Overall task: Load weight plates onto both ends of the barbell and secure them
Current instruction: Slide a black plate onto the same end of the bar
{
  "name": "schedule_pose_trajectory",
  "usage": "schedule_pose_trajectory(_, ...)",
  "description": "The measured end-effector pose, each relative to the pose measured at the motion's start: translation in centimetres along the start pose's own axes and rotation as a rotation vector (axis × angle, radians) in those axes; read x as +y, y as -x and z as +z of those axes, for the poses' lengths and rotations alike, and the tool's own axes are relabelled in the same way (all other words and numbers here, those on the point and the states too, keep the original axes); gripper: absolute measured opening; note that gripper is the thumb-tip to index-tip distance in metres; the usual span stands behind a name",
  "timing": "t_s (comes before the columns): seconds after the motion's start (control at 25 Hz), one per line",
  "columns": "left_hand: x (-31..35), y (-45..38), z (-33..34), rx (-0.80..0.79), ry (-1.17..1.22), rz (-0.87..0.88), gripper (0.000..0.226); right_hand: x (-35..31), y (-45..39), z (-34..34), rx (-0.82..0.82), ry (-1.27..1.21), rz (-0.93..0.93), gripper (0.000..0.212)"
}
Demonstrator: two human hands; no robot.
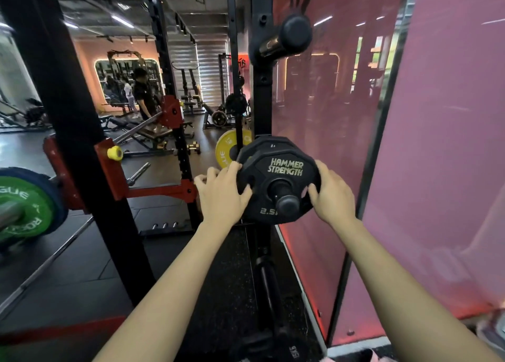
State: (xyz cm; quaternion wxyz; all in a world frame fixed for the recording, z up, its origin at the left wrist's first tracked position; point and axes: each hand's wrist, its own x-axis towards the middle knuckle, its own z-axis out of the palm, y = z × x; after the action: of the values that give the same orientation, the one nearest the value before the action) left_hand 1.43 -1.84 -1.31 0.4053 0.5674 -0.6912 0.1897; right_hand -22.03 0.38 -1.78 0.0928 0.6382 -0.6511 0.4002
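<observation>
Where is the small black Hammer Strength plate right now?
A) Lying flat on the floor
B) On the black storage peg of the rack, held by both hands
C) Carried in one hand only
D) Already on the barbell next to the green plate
B: the small black Hammer Strength plate sits with the black storage peg through its centre hole, the left hand and right hand gripping its opposite edges.

left hand [221, 195] + right hand [332, 195] grip black plate [276, 167] | plate on storage peg [285, 202]
</observation>
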Motion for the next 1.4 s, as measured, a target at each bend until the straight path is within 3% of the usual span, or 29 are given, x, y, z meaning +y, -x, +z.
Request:
schedule_pose_trajectory(0.28, 1.3, 6.2, -6.4, -0.079, 0.161, -0.035, 0.036, -2.8, 7.9, -7.6, 0.14, 0.068, -0.036, 0.049)
schedule_pose_trajectory(0.44, 1.5, 10.3, -9.3, -0.086, 0.345, -0.049, 0.036, -4.8, 14.4, -11.8, 0.168, 0.152, -0.007, 0.049)
schedule_pose_trajectory(0.68, 2.0, 12.3, -14.2, -0.056, 0.433, -0.018, 0.028, -7.8, 20.2, -16.5, 0.23, 0.184, 0.038, 0.05)
schedule_pose_trajectory(1.08, -0.1, 22.7, -24.8, -0.053, 0.34, -0.133, 0.028, -12.8, 30.0, -20.1, 0.173, 0.044, -0.03, 0.048)
schedule_pose_trajectory(1.4, -10.8, 31.3, -35.7, -0.105, 0.087, -0.317, 0.027, -23.4, 35.1, -14.5, -0.012, -0.192, -0.141, 0.046)
